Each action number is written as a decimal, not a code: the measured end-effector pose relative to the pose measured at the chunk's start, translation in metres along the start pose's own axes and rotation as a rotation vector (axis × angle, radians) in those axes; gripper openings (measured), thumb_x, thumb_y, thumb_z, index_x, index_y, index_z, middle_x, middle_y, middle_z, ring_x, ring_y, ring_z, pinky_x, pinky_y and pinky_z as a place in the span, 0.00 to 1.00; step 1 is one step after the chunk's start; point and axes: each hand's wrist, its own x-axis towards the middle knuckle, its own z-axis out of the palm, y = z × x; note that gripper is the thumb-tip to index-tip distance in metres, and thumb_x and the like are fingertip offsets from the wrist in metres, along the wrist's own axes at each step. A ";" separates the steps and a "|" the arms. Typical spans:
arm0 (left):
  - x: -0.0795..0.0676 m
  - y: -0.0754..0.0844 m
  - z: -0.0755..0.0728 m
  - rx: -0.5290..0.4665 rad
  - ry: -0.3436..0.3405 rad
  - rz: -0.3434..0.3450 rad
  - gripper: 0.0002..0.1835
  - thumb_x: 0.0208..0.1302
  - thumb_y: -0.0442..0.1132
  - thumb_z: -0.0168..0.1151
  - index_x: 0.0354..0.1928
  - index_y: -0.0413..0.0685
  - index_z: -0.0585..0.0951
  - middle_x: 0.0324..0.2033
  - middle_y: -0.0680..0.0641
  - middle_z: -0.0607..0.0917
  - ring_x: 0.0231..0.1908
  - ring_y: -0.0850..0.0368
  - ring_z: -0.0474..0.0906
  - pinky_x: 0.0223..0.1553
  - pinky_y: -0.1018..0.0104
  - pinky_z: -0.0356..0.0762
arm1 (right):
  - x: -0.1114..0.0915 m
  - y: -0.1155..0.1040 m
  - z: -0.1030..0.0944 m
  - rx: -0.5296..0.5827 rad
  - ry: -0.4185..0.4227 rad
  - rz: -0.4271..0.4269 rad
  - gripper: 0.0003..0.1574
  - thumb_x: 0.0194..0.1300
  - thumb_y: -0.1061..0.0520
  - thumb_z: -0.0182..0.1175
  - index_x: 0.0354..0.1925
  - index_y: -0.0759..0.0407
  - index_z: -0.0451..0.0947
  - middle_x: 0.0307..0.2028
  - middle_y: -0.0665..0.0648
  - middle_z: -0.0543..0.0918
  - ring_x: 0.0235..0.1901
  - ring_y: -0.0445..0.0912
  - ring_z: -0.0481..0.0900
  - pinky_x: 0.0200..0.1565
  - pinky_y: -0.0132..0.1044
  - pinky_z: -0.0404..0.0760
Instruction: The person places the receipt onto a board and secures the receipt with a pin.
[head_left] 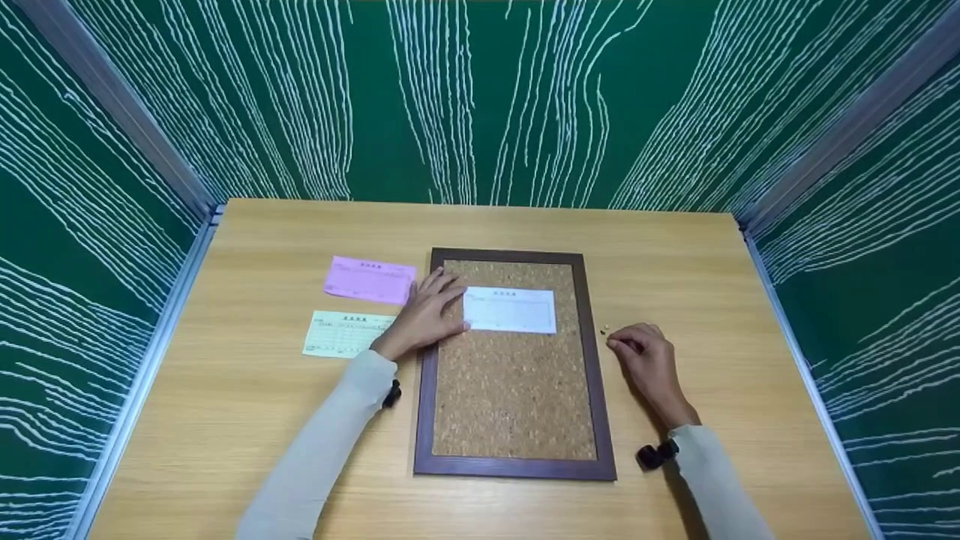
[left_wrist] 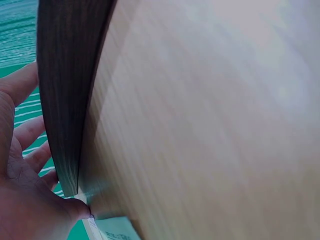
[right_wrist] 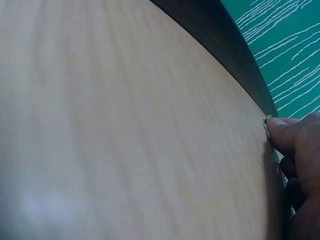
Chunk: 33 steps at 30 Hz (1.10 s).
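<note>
A framed cork board (head_left: 514, 397) lies on the table with a white printed slip (head_left: 510, 311) on its upper part. My left hand (head_left: 429, 309) reaches over the board's left edge, fingers spread, the thumb tip and index finger at the slip's left edge. In the left wrist view that hand (left_wrist: 30, 165) shows behind the dark frame (left_wrist: 65, 90). Just right of the board, my right hand (head_left: 649, 360) holds thumb and index finger together low over the table. At those fingertips, in the right wrist view, is a tiny shiny, yellowish thumbtack (right_wrist: 267, 119).
Left of the board lie a pink slip (head_left: 370, 280) and a pale green slip (head_left: 341, 335), the green one partly under my left arm. Tiny thumbtacks (head_left: 606, 328) rest beside my right fingertips. Green walls (head_left: 480, 105) with white lines surround the wooden table (head_left: 225, 420).
</note>
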 end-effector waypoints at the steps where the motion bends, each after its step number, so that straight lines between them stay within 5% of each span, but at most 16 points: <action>1: 0.000 0.000 0.000 0.000 -0.001 0.000 0.42 0.71 0.54 0.74 0.81 0.45 0.72 0.85 0.41 0.63 0.88 0.39 0.41 0.81 0.23 0.33 | 0.000 0.000 0.000 0.003 -0.007 0.000 0.05 0.66 0.69 0.76 0.39 0.62 0.93 0.38 0.57 0.91 0.38 0.43 0.75 0.38 0.26 0.69; 13: 0.000 0.000 0.000 -0.003 -0.008 -0.007 0.43 0.71 0.55 0.74 0.82 0.46 0.72 0.85 0.41 0.61 0.88 0.40 0.40 0.82 0.25 0.32 | -0.001 0.000 -0.012 0.031 -0.076 0.083 0.08 0.66 0.72 0.75 0.43 0.66 0.92 0.52 0.66 0.87 0.52 0.46 0.74 0.46 0.18 0.74; 20: 0.000 0.000 0.000 0.004 -0.006 -0.005 0.43 0.71 0.55 0.74 0.82 0.46 0.72 0.85 0.41 0.61 0.88 0.40 0.40 0.82 0.25 0.31 | 0.000 0.001 -0.013 0.048 -0.084 0.116 0.04 0.66 0.71 0.76 0.40 0.68 0.92 0.52 0.65 0.87 0.51 0.44 0.74 0.45 0.20 0.73; 29: 0.001 0.000 0.001 0.003 0.002 -0.012 0.42 0.71 0.56 0.74 0.81 0.47 0.74 0.85 0.42 0.62 0.88 0.40 0.41 0.81 0.23 0.34 | -0.003 -0.010 -0.008 0.125 0.004 0.152 0.06 0.66 0.76 0.71 0.35 0.68 0.88 0.46 0.69 0.91 0.48 0.43 0.84 0.54 0.19 0.76; 33: 0.000 -0.001 0.001 0.002 0.003 -0.016 0.42 0.71 0.56 0.74 0.81 0.48 0.73 0.85 0.42 0.62 0.88 0.41 0.41 0.82 0.25 0.34 | 0.000 -0.027 -0.009 0.133 0.002 0.153 0.04 0.67 0.78 0.69 0.36 0.74 0.86 0.43 0.72 0.90 0.44 0.44 0.85 0.47 0.19 0.78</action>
